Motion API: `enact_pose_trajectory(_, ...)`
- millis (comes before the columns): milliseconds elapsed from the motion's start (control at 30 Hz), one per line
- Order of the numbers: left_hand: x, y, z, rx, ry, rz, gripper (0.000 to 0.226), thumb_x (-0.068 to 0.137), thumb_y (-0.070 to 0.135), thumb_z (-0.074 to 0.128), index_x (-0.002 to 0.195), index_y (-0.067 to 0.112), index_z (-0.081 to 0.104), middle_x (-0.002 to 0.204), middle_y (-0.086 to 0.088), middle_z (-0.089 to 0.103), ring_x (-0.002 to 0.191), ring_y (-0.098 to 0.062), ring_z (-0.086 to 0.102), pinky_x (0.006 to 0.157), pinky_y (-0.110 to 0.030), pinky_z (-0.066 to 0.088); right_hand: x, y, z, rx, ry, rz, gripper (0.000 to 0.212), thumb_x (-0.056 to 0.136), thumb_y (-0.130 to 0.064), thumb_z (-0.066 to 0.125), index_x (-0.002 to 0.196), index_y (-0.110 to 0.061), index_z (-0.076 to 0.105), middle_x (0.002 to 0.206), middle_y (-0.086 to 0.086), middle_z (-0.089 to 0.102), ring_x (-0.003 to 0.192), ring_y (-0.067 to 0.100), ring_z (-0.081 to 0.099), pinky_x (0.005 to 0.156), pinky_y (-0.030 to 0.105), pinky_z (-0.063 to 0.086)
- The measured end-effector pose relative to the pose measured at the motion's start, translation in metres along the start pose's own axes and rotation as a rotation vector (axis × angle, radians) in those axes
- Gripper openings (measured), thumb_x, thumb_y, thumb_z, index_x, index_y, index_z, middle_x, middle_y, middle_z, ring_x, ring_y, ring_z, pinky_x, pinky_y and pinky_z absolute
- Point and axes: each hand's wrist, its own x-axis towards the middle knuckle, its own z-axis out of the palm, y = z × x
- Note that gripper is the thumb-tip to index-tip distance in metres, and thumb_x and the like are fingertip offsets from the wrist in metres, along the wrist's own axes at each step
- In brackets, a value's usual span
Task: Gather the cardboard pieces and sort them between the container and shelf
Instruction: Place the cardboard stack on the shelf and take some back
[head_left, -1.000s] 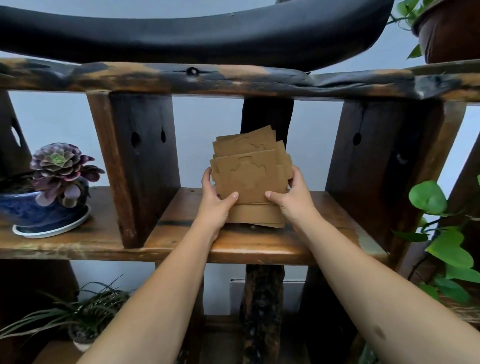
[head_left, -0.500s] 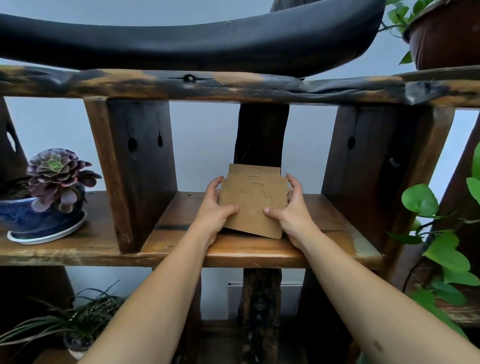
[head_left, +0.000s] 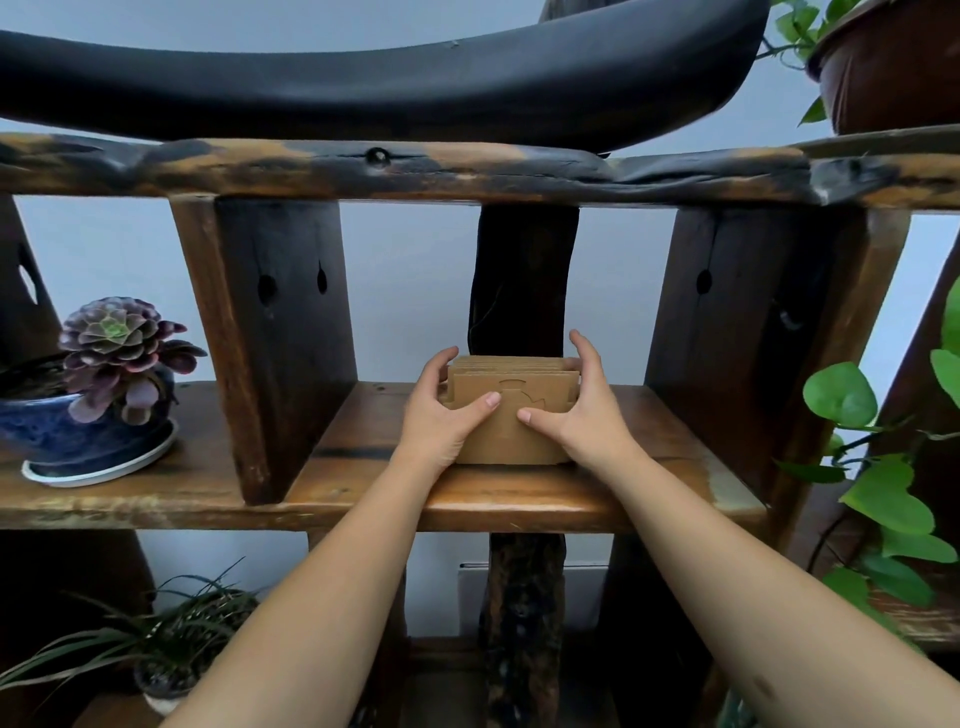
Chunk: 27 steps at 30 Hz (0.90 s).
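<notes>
A stack of brown cardboard pieces (head_left: 511, 439) lies nearly flat on the wooden shelf (head_left: 519, 504), in the middle bay between two dark uprights. The top piece has a cut-out outline on it. My left hand (head_left: 444, 415) grips the stack's left side, thumb on top. At the stack's right side my right hand (head_left: 582, 410) holds on with its thumb on the top piece and its fingers curled over the far edge. No container is in view.
A purple succulent in a blue pot (head_left: 98, 395) stands on the shelf to the left. Dark wooden uprights (head_left: 275, 338) flank the bay. A black curved object (head_left: 363, 88) lies on the upper board. Green leafy vines (head_left: 878, 467) hang at right; a grassy plant (head_left: 156, 639) sits below left.
Both hands have lowered the cardboard stack from upright in front of the back post down onto the shelf, squaring the fanned pieces into a neat pile.
</notes>
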Motion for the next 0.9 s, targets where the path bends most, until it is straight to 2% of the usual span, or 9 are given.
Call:
enact_pose_trajectory(67,-0.001,0.0,0.002,0.019,-0.007,0.019,0.066,0.065,0.049,0.079,0.123,0.045,0.048,0.119,0.013,0.061,0.107,-0.003,0.059,0.087,-0.024,0.052,-0.001,0.002,-0.001,-0.075,-0.006,-0.001,0.1,0.065,-0.038,0.085,0.147,-0.037,0.027,0.141,0.0,0.046,0.125,0.017,0.049,0.106,0.043,0.044)
enact_pose_trajectory(200,-0.001,0.001,0.006,0.052,-0.029,0.018,0.049,0.072,0.042,0.077,0.114,0.041,0.052,0.109,0.019,0.064,0.098,0.005,0.062,0.08,-0.017,0.051,-0.005,0.008,0.0,-0.128,-0.038,0.031,0.106,0.068,-0.038,0.084,0.151,-0.028,0.018,0.136,-0.01,0.045,0.123,0.01,0.045,0.105,0.031,0.04)
enact_pose_trajectory(233,-0.002,0.001,0.006,0.068,-0.02,0.017,0.047,0.073,0.042,0.075,0.114,0.038,0.052,0.106,0.019,0.064,0.096,0.006,0.062,0.078,-0.016,0.05,-0.007,0.009,0.002,-0.105,-0.031,0.05,0.101,0.071,-0.038,0.082,0.15,-0.024,0.021,0.131,-0.011,0.046,0.12,0.009,0.047,0.102,0.029,0.04)
enact_pose_trajectory(300,-0.003,0.002,0.006,0.122,-0.006,0.027,0.045,0.075,0.044,0.072,0.115,0.036,0.053,0.102,0.022,0.064,0.092,0.01,0.061,0.075,-0.014,0.049,-0.011,0.012,0.005,-0.072,-0.033,0.062,0.067,0.082,-0.039,0.073,0.134,-0.021,0.036,0.125,-0.007,0.052,0.12,0.015,0.052,0.096,0.029,0.042)
enact_pose_trajectory(367,-0.004,0.003,0.007,0.186,0.0,0.045,0.042,0.076,0.044,0.07,0.113,0.035,0.053,0.1,0.022,0.063,0.09,0.011,0.06,0.075,-0.015,0.048,-0.013,0.013,0.007,-0.099,-0.038,0.05,0.043,0.09,-0.039,0.064,0.119,-0.023,0.038,0.119,-0.004,0.053,0.118,0.021,0.054,0.091,0.029,0.042)
enact_pose_trajectory(433,-0.003,0.003,0.008,0.239,0.009,0.039,0.042,0.078,0.046,0.068,0.115,0.032,0.054,0.103,0.018,0.064,0.094,0.003,0.061,0.079,-0.021,0.05,-0.012,0.014,0.006,-0.104,-0.049,0.061,0.047,0.089,-0.041,0.064,0.122,-0.02,0.038,0.121,-0.003,0.053,0.116,0.02,0.053,0.092,0.03,0.042)
enact_pose_trajectory(567,-0.004,0.006,0.007,0.424,0.064,0.057,0.052,0.077,0.059,0.062,0.12,0.03,0.056,0.109,0.011,0.065,0.098,-0.008,0.06,0.082,-0.026,0.049,-0.014,0.014,0.004,-0.107,-0.091,0.1,0.076,0.077,-0.033,0.079,0.136,-0.022,0.032,0.127,-0.004,0.053,0.118,0.016,0.052,0.096,0.031,0.044)
enact_pose_trajectory(700,-0.015,0.005,0.002,0.57,0.027,0.028,0.062,0.077,0.067,0.053,0.127,0.032,0.05,0.115,0.007,0.067,0.105,-0.015,0.062,0.088,-0.037,0.053,-0.015,0.015,0.009,-0.228,-0.013,0.039,0.081,0.075,-0.028,0.081,0.139,-0.019,0.033,0.135,0.002,0.049,0.123,0.018,0.048,0.098,0.029,0.038)
enact_pose_trajectory(900,-0.019,0.009,-0.004,0.483,-0.16,-0.017,0.075,0.085,0.027,0.065,0.146,0.026,0.021,0.139,0.0,0.049,0.127,-0.021,0.048,0.104,-0.037,0.04,-0.014,0.013,0.007,-0.169,-0.085,0.065,0.069,0.087,-0.03,0.068,0.142,-0.02,0.028,0.14,0.003,0.049,0.128,0.022,0.047,0.102,0.033,0.037)
